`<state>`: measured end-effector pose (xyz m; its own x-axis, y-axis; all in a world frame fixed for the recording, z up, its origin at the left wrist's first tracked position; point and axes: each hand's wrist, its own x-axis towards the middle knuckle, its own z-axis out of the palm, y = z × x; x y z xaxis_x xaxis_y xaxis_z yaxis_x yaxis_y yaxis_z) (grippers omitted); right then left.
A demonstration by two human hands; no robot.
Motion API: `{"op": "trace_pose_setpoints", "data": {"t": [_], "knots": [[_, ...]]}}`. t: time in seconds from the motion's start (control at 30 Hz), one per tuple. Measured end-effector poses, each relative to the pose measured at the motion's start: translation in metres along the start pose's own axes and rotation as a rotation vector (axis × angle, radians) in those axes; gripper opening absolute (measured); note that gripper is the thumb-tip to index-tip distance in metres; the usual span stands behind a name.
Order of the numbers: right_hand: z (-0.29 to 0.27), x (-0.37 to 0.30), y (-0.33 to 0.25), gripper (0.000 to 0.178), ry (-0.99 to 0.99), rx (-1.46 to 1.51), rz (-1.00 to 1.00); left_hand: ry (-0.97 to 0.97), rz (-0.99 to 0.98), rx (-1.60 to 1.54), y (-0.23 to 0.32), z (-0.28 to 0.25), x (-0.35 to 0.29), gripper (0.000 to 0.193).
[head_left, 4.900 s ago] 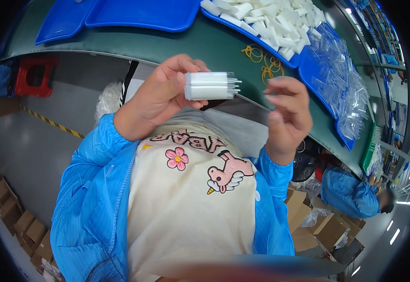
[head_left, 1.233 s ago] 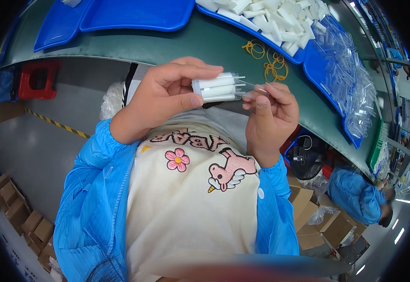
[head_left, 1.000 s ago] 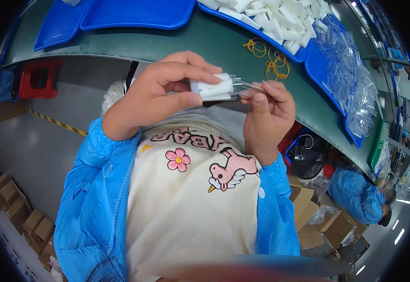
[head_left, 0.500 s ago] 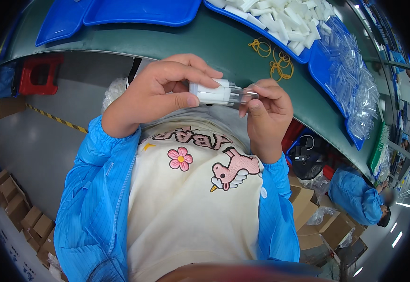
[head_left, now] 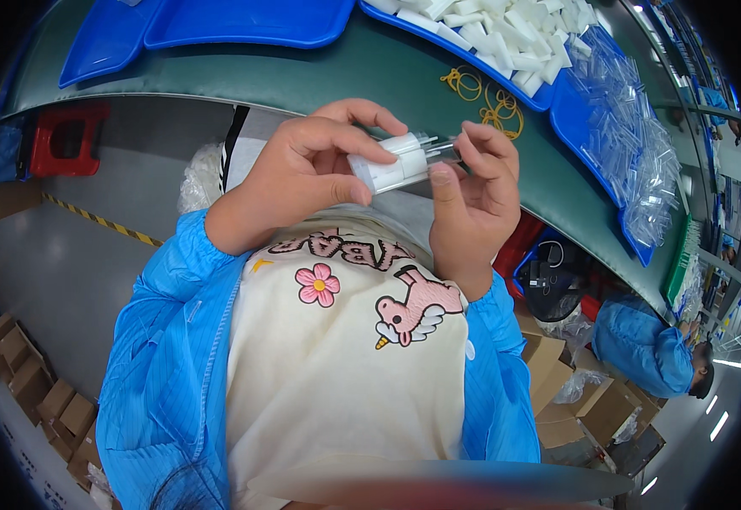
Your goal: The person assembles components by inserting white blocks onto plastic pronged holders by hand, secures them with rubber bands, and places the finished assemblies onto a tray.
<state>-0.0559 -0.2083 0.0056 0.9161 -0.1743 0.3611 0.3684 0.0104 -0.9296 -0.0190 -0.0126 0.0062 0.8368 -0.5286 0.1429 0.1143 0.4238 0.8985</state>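
My left hand (head_left: 302, 161) is closed round a clear plastic cylinder (head_left: 386, 175) with white foam inside. The cylinder lies on its side above my lap, near the table edge, its right end tilted slightly up. Thin clear strips or tubes stick out of that right end. There the thumb and fingers of my right hand (head_left: 479, 191) close in on them; the fingertips are partly smeared, and the exact piece they pinch is hard to make out.
Across the green table (head_left: 243, 76) lie yellow rubber bands (head_left: 500, 112), a blue tray of white foam pieces (head_left: 506, 38) and a blue tray of clear plastic tubes (head_left: 621, 127). Flat blue trays (head_left: 247, 21) sit at the far left. A co-worker in blue (head_left: 642, 344) is at right.
The cylinder has turned so its right end points more upward. My right fingers have risen and blurred at the protruding strips. My left hand has shifted slightly right.
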Motion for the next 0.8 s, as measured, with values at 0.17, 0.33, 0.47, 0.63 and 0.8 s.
{"op": "trace_pose_setpoints", "data": {"t": [0.17,0.33,0.47,0.63,0.8], "knots": [[0.010,-0.006,0.003,0.034,-0.095,-0.080,-0.154,-0.039,0.055,-0.081,-0.009,-0.001,0.000,0.041],[0.010,0.009,-0.017,0.031,-0.118,0.040,-0.010,-0.022,0.113,-0.119,-0.012,-0.005,-0.002,0.049],[-0.044,0.052,-0.015,0.024,-0.139,-0.834,-0.411,0.153,-0.064,-0.233,0.013,0.005,0.000,0.080],[-0.077,0.070,-0.013,0.021,-0.231,-1.052,-0.371,0.185,-0.165,-0.313,0.006,-0.008,-0.001,0.086],[-0.072,0.072,-0.006,0.015,-0.257,-1.132,-0.391,0.109,-0.187,-0.198,0.001,-0.004,-0.004,0.057]]}}
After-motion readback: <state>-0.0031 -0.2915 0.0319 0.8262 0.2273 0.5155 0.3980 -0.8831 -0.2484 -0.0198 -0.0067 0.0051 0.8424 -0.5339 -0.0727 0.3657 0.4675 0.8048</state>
